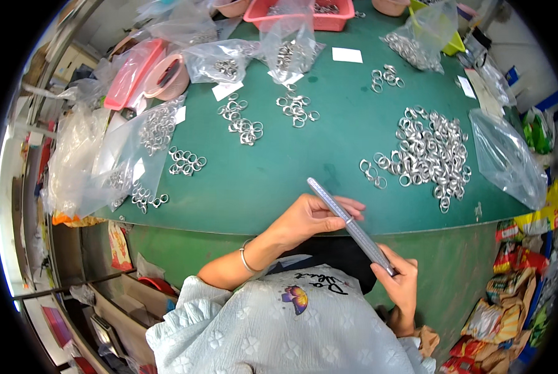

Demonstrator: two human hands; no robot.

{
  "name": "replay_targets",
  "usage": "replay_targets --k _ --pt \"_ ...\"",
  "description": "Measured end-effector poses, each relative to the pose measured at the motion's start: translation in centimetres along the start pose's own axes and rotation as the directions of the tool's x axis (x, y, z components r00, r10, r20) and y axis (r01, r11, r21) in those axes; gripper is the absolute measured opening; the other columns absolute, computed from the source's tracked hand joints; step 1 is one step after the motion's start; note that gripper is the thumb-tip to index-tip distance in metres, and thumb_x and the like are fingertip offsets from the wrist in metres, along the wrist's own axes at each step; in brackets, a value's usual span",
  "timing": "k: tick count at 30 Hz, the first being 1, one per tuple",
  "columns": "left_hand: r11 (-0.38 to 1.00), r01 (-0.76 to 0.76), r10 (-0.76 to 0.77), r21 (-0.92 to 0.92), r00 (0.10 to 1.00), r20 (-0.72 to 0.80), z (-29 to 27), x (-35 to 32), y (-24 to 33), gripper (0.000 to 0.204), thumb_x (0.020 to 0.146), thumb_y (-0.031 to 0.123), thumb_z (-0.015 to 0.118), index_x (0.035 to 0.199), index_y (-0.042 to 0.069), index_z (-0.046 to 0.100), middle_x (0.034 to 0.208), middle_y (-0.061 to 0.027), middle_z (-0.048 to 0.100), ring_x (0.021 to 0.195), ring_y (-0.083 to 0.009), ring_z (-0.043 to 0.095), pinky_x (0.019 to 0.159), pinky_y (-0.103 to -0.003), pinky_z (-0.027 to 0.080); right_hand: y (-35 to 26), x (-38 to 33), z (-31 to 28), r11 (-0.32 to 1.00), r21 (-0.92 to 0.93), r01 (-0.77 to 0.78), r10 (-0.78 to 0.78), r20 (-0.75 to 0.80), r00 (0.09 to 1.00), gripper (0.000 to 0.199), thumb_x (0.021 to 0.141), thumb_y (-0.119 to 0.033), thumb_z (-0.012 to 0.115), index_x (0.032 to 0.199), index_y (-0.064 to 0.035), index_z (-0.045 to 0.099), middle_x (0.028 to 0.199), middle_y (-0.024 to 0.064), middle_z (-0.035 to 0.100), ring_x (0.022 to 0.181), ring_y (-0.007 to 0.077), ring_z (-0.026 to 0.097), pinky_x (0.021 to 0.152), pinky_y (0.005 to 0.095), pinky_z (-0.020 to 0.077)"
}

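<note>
A long grey ring mandrel (367, 245) with fine markings slants in front of me, its narrow tip beyond the table's front edge and its thick end close to my body. My right hand (399, 274) grips that thick end. Around the middle of the mandrel sits a silver ring (349, 220). My left hand (310, 218) pinches at this ring, thumb on the near side and fingers reaching behind the mandrel. Right of it on the green table (260, 193) lies a big heap of silver rings (431, 149), with a few loose rings (373, 173) at its left side.
Smaller ring groups (241, 118) lie across the left and middle table, near clear bags of rings (226, 62). A red basket (329, 22) and pink tubs (168, 78) stand farther back. At the right edge rests a clear plastic bag (506, 156). White paper slips (347, 55) are scattered about.
</note>
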State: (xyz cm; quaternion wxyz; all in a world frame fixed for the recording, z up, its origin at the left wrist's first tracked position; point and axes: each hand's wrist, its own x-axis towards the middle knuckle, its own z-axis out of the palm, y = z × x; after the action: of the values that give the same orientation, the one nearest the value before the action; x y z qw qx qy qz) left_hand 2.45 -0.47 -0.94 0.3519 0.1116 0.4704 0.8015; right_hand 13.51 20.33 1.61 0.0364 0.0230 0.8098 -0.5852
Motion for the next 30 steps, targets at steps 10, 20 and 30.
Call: replay_targets --k 10,20,30 --pt "0.995 0.025 -0.029 0.102 0.999 0.041 2.5 0.0 0.6 0.032 0.07 0.009 0.074 0.098 -0.004 0.063 0.09 -0.0066 0.059 0.086 -0.0154 0.058 0.079 -0.027 0.047 -0.9 0.2 0.4 1.0 0.015 0.02 -0.021 0.021 1.0 0.038 0.071 0.0 0.067 0.107 0.0034 0.057 0.066 0.0119 0.057 0.054 0.0087 0.05 0.052 0.0224 0.0424" --pt "0.976 -0.088 0.07 0.197 0.993 0.094 2.7 -0.5 1.0 0.03 0.072 0.009 0.071 0.096 -0.005 0.062 0.094 -0.0106 0.058 0.089 -0.0194 0.058 0.079 -0.029 0.047 -1.1 0.1 0.4 0.997 0.028 0.067 -0.068 0.045 0.997 0.039 0.071 -0.002 0.069 0.109 0.002 0.057 0.063 0.0107 0.057 0.051 0.0111 0.052 0.049 0.0242 0.0421" --pt "0.954 -0.214 0.163 0.212 0.959 0.234 1.6 0.5 -0.9 0.033 0.071 0.017 0.072 0.095 -0.003 0.064 0.091 -0.009 0.057 0.084 -0.0171 0.055 0.075 -0.029 0.046 -1.3 0.1 0.4 0.997 0.059 0.045 -0.049 0.068 0.997 0.04 0.071 -0.001 0.068 0.109 0.0017 0.057 0.065 0.0102 0.058 0.053 0.0116 0.054 0.05 0.0244 0.0427"
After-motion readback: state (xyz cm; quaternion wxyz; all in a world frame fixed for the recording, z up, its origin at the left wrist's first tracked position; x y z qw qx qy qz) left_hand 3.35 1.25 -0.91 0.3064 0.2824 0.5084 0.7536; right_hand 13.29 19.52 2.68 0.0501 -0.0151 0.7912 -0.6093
